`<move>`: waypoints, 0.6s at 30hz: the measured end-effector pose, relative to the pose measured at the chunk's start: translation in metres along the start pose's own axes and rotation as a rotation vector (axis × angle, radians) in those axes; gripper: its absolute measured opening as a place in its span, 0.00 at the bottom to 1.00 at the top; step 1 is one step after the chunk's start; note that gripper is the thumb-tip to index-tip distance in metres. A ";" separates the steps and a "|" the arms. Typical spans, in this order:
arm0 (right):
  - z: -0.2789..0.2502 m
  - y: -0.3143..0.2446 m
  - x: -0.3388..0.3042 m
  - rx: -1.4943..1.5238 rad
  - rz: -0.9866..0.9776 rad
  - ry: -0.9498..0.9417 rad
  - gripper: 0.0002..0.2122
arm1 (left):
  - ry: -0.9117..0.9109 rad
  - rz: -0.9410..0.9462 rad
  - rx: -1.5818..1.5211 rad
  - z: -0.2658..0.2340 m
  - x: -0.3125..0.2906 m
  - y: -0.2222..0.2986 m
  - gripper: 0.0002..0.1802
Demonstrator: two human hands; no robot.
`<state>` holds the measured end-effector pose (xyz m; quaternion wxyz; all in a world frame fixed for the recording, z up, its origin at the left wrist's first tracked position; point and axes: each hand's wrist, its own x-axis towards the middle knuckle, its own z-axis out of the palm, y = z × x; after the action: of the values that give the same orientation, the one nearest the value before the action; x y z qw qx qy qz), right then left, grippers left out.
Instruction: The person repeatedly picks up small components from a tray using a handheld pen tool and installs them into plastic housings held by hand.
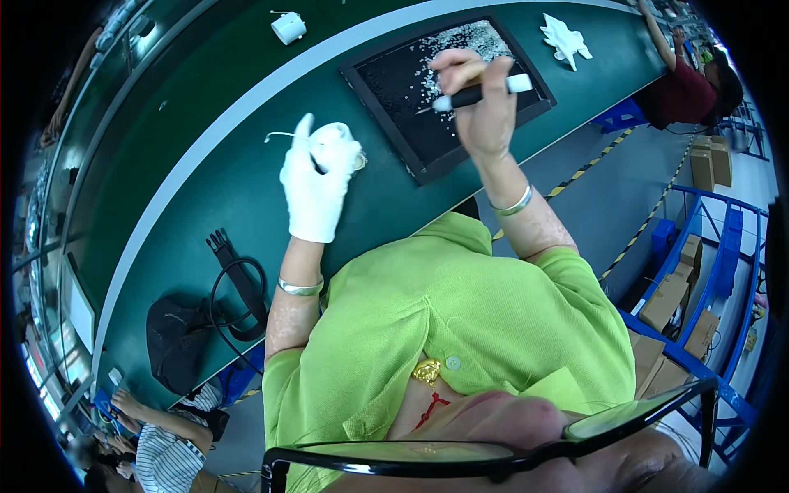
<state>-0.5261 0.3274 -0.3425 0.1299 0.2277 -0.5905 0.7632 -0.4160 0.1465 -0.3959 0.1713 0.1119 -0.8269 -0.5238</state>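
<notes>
My left hand (315, 177) wears a white glove and is closed around a small white rounded part (337, 140) with a thin white wire sticking out to the left. My bare right hand (481, 99) grips a black pen-like tool with white ends (477, 93), its tip pointing left over a black tray (427, 160). The tray holds a heap of several tiny pale pieces (460, 41) toward its far side. Both hands hover above the green workbench (205, 164).
A white cup-like part (288, 27) lies on the far belt. A crumpled white glove (565, 39) lies to the right of the tray. A black bag (177, 341) and a black strap with cord (238, 283) lie at the left. Another person (690, 78) works far right; cardboard boxes (670, 300) sit on blue racks.
</notes>
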 end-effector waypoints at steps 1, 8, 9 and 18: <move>-0.034 0.001 0.009 -0.153 -0.024 0.025 0.30 | 0.057 -0.079 -0.048 -0.008 0.008 0.014 0.37; -0.146 0.002 0.021 -0.179 0.218 0.358 0.20 | 0.260 -0.280 0.647 -0.065 0.141 -0.024 0.47; -0.140 0.007 0.024 -0.279 0.246 0.317 0.18 | 0.266 -0.384 0.742 -0.082 0.152 -0.025 0.47; -0.135 0.028 0.025 -0.419 0.295 0.252 0.14 | 0.317 -0.310 1.407 -0.085 0.221 -0.053 0.46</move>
<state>-0.5871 0.4479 -0.3804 0.1341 0.0110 -0.7414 0.6575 -0.5840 -0.0266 -0.3734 0.1004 0.3855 -0.9073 0.1346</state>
